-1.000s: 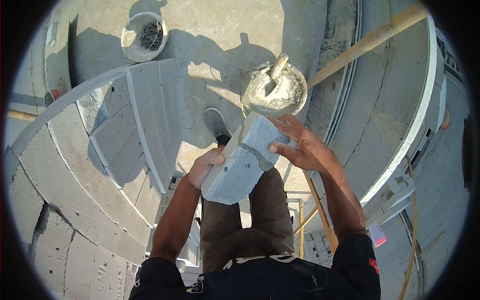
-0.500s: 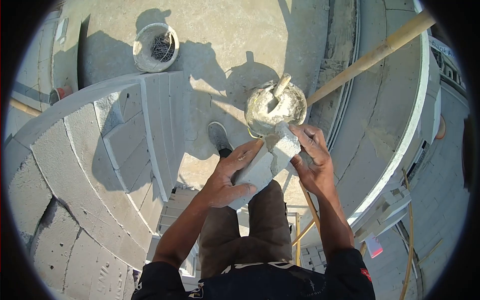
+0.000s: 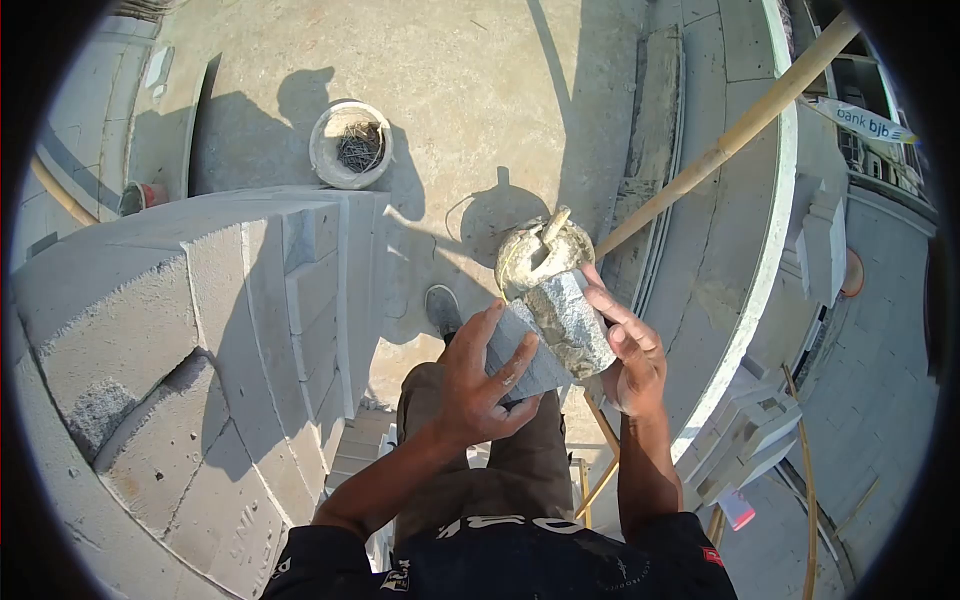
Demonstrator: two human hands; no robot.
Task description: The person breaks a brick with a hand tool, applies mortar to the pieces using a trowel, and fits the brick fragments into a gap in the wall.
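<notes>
grey block [image 3: 522, 350], tilted | rough pale block [image 3: 572, 322], beside it | both handheld

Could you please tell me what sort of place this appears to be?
Probably a building site: an unfinished-looking block wall, a bucket of what looks like mortar and a bamboo pole suggest it.

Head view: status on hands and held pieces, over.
Left hand holds smooth grey concrete piece; right hand holds rough grey concrete piece. Pieces appear touching. Round mortar-caked bucket partly hidden behind.
</notes>
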